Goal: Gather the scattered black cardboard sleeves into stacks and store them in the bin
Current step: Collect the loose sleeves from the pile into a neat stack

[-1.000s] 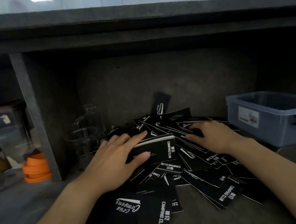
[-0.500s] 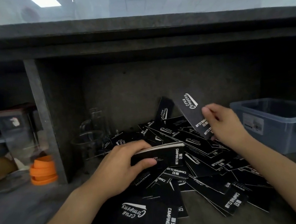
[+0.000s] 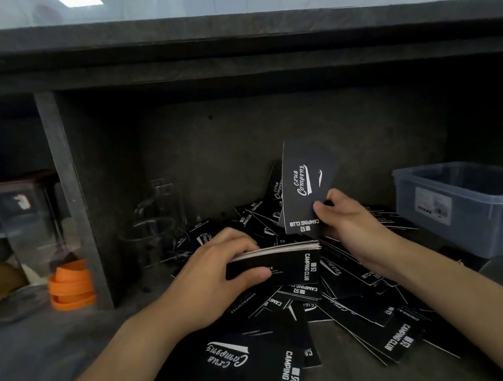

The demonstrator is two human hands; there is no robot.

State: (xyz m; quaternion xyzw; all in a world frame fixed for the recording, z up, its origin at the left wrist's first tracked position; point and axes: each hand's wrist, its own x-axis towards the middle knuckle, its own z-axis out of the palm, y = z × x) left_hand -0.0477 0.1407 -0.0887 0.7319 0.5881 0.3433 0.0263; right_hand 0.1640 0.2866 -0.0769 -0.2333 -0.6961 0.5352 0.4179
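We see left hand (image 3: 212,282) fingers curled round a squared stack of black cardboard sleeves (image 3: 290,258), steadying it, while right hand (image 3: 353,227) fingers pinch one upright black printed sleeve (image 3: 305,185), probably to add on top.

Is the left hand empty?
No, the left hand grips a stack of black sleeves, while the right hand pinches a single sleeve.
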